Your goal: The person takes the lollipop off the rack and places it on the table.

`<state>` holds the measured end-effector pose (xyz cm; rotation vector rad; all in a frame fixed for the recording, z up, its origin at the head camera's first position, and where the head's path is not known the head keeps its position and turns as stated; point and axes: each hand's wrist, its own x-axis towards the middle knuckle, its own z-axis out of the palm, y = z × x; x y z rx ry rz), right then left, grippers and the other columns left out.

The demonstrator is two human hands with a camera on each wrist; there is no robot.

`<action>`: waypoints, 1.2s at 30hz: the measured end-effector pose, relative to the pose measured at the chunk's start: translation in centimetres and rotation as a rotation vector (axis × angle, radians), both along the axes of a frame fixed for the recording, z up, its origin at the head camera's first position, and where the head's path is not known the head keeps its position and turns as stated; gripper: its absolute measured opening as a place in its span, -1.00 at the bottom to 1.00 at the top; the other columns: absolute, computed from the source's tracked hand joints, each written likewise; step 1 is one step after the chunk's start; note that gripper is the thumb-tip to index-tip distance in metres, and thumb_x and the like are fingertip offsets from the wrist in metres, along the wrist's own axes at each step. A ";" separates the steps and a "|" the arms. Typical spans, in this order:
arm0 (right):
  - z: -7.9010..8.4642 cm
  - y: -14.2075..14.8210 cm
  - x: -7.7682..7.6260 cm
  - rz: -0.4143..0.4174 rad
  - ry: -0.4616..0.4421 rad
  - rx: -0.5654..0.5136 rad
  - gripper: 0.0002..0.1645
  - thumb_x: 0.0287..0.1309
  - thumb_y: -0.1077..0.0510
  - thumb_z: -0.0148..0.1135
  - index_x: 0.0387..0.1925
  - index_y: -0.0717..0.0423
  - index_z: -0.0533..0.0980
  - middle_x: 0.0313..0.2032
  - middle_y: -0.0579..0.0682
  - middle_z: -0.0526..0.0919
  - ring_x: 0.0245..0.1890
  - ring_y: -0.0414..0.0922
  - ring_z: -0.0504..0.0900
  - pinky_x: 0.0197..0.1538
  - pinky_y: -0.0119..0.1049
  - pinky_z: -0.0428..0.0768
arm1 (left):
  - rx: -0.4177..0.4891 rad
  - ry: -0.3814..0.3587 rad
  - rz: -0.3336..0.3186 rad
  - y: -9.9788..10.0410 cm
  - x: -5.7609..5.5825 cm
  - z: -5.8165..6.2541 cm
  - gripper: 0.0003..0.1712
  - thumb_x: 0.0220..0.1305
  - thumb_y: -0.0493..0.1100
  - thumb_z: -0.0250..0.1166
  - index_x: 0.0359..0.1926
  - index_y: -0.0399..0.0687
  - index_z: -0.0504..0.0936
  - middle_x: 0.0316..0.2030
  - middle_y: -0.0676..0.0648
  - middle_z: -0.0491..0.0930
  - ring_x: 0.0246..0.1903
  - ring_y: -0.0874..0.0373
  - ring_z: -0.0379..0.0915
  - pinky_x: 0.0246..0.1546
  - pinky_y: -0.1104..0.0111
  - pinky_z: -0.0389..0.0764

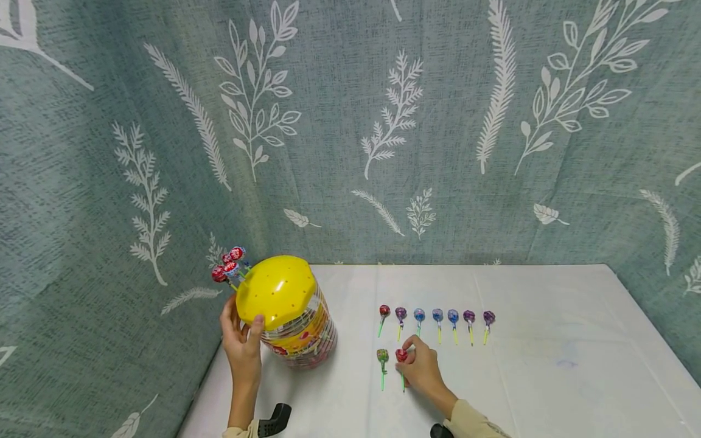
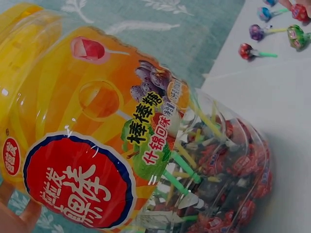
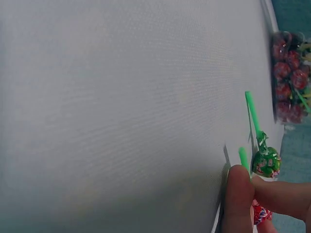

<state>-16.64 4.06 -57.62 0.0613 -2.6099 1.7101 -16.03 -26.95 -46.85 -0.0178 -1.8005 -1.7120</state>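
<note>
My left hand [image 1: 243,347] grips the yellow lid [image 1: 278,291] of a clear plastic candy jar [image 1: 306,340], thumb on the near side and fingers round the left edge. The jar leans to the left; in the left wrist view its orange label [image 2: 102,111] faces the camera, with lollipops [image 2: 243,160] visible through the clear wall. Lower right of the jar, my right hand [image 1: 424,368] pinches a red-wrapped lollipop [image 1: 401,354] with a green stick, low over the table. Left of these fingers lies a green-wrapped lollipop [image 1: 382,356].
Several wrapped lollipops [image 1: 437,315], red, purple and blue, lie in a row farther back on the white table [image 1: 547,365]. More red and blue lollipops [image 1: 230,267] stick out beside the lid. A leaf-patterned curtain [image 1: 438,182] hangs behind and on both sides.
</note>
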 end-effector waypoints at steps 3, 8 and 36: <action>0.1 -0.2 0.0 -0.001 0.006 0.030 -0.64 -0.16 0.47 0.36 -0.31 0.25 0.39 -0.73 -0.07 0.44 -0.89 -0.28 0.40 -0.77 -0.40 0.39 | -0.003 0.000 0.003 0.0 0.0 0.0 -0.22 0.18 -0.27 0.17 0.42 -0.09 0.11 0.36 -0.07 0.15 0.28 0.11 0.11 0.12 0.45 0.23; 0.8 -0.3 0.3 0.014 -0.006 0.045 -0.63 -0.16 0.48 0.32 -0.29 0.26 0.37 -0.74 -0.05 0.43 -0.90 -0.26 0.40 -0.78 -0.41 0.36 | -0.005 -0.001 0.008 -0.1 -0.1 0.0 -0.21 0.18 -0.27 0.17 0.42 -0.10 0.10 0.36 -0.08 0.14 0.28 0.12 0.11 0.12 0.45 0.23; 7.5 0.4 -1.3 0.083 0.122 0.007 -0.69 -0.12 0.38 0.40 -0.34 0.13 0.47 -0.58 -0.07 0.46 -0.62 -0.20 0.42 -0.53 -0.38 0.41 | -0.018 -0.039 -0.023 -0.4 0.3 0.3 -0.22 0.19 -0.29 0.18 0.41 0.04 0.12 0.36 -0.03 0.13 0.30 0.11 0.08 0.10 0.52 0.26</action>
